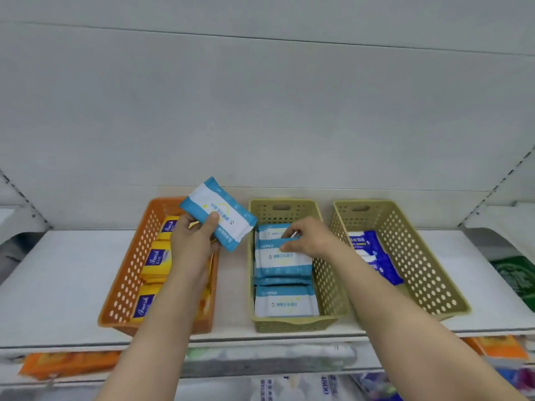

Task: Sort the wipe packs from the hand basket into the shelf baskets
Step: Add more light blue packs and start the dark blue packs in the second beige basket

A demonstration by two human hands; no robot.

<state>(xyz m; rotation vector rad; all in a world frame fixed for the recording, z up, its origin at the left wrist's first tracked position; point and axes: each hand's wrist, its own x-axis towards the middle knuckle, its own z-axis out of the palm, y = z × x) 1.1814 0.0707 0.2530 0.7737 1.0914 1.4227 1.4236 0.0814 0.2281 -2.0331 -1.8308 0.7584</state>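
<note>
My left hand [192,241] grips a light-blue and white wipe pack [218,213], held tilted in the air above the gap between the orange basket [123,287] and the middle beige basket [285,324]. My right hand [308,237] reaches into the middle basket and pinches the top edge of a light-blue pack [279,260] lying in a row of like packs. The orange basket holds yellow packs [155,263]. Dark-blue packs [376,256] lie in the right beige basket [425,273]. The hand basket is out of view.
All three baskets stand side by side on a white shelf [58,285] with a grey back wall. A green pack [518,274] lies at the far right. Below the shelf edge, a lower shelf holds orange and white goods [66,364].
</note>
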